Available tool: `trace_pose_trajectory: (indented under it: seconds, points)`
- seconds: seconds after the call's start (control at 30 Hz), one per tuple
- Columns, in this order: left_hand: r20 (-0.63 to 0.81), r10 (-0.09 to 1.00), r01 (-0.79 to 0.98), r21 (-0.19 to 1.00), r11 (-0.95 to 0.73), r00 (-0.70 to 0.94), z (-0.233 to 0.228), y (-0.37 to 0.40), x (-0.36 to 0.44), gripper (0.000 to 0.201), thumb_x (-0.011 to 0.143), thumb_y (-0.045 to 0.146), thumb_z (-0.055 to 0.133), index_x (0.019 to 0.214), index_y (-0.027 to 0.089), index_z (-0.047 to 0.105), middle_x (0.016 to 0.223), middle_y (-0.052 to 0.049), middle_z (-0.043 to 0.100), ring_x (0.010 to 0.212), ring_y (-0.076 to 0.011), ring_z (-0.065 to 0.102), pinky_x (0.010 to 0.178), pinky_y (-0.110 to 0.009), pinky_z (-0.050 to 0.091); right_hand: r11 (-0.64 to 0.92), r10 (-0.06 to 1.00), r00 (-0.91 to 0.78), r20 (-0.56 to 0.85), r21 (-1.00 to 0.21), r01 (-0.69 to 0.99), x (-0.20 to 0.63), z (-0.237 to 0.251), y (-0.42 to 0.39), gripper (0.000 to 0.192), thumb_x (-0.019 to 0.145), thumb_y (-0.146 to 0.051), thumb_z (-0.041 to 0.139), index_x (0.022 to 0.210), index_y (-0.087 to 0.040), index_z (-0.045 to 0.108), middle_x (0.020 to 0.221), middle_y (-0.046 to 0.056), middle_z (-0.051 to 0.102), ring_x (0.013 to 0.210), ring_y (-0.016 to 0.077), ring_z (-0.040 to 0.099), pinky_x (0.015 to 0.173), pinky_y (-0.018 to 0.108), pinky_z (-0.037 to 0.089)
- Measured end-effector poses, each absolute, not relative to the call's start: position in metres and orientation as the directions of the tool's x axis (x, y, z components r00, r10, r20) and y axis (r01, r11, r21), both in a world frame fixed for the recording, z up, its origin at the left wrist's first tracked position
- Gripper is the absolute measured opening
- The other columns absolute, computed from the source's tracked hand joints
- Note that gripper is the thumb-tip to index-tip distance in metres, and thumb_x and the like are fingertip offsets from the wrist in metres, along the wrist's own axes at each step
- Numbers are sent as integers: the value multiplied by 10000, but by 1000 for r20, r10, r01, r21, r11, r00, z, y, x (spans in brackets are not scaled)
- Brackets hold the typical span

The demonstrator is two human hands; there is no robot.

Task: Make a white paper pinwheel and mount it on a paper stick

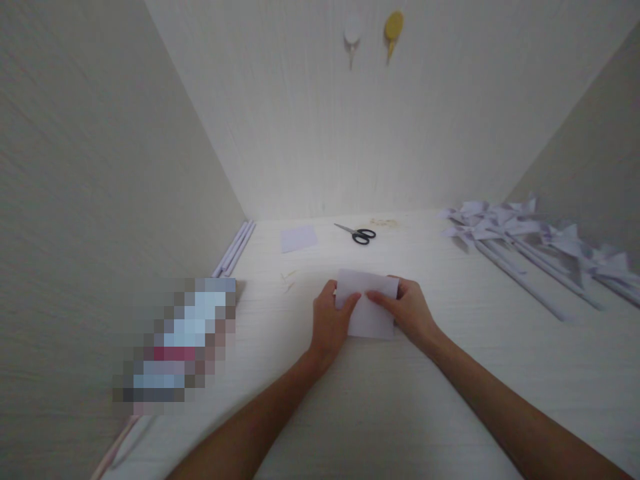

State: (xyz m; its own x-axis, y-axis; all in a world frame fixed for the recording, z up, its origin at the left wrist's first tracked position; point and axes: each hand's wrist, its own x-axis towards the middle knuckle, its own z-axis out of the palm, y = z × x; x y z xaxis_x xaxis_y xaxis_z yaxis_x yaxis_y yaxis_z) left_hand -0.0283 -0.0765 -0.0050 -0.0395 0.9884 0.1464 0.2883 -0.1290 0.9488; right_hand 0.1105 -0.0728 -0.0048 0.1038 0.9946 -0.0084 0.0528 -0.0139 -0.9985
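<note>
A small white sheet of paper [371,319] is held up between both hands, just over the white tabletop. My left hand [332,317] grips its left edge, thumb on the front face and fingers behind. On the right edge, my right hand [407,308] pinches it the same way, its thumb lying across the front. The two thumb tips nearly meet near the sheet's middle. Most fingers are hidden behind the paper. Beyond the hands lie black-handled scissors [361,235], blades pointing left, and a flat square of paper [299,239].
Several paper pinwheels on rolled sticks [520,267] lie at the right. Rolled paper sticks [235,248] rest by the left wall, with a blurred-out device [185,347] and its cable nearer. Thin tan scraps [384,222] lie by the back wall, where a yellow hook [393,28] and a white hook [353,32] hang.
</note>
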Motion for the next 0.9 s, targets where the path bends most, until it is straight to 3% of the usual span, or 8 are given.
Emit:
trace_pose_trajectory:
  seconds: [0.17, 0.33, 0.53, 0.73, 0.9]
  points:
    - [122, 992, 220, 969, -113, -30, -3, -77, -28, 362, 589, 420, 629, 796, 151, 504, 635, -11, 587, 533, -130, 545, 467, -232, 419, -48, 994, 97, -51, -998, -37, 114, -13, -70, 259, 592, -398, 654, 603, -143, 614, 543, 33, 620, 456, 150, 525, 401, 261, 405]
    - [40, 998, 76, 996, -43, 46, 2, -77, -27, 428, 490, 329, 713, 831, 139, 537, 723, -30, 629, 604, -142, 579, 529, -247, 459, -105, 993, 33, -116, -965, -242, 116, -13, -67, 276, 621, -429, 630, 609, -155, 596, 534, 28, 621, 438, 150, 531, 425, 275, 427]
    - [-102, 971, 46, 994, 94, 218, 2, -76, -28, 228, 615, 331, 615, 624, 104, 591, 558, 1, 556, 487, -88, 473, 478, -221, 374, -127, 980, 94, -177, -912, -391, 116, 0, -68, 224, 563, -354, 692, 616, -157, 600, 550, 24, 635, 462, 152, 552, 465, 278, 450]
    - [-65, 958, 26, 998, 60, 279, -2, -75, -29, 233, 612, 347, 611, 589, 118, 578, 462, 43, 443, 417, -49, 352, 430, -198, 283, -232, 950, 91, -298, -872, -432, 120, 7, -68, 178, 576, -315, 687, 594, -174, 578, 496, 30, 621, 405, 153, 531, 389, 271, 431]
    - [7, 945, -23, 1000, 0, 328, 1, -75, -30, 245, 607, 369, 604, 579, 129, 567, 446, 55, 399, 402, -38, 292, 408, -190, 236, -228, 948, 103, -300, -870, -438, 123, 10, -67, 200, 567, -317, 685, 600, -168, 555, 467, 28, 606, 363, 140, 505, 338, 249, 403]
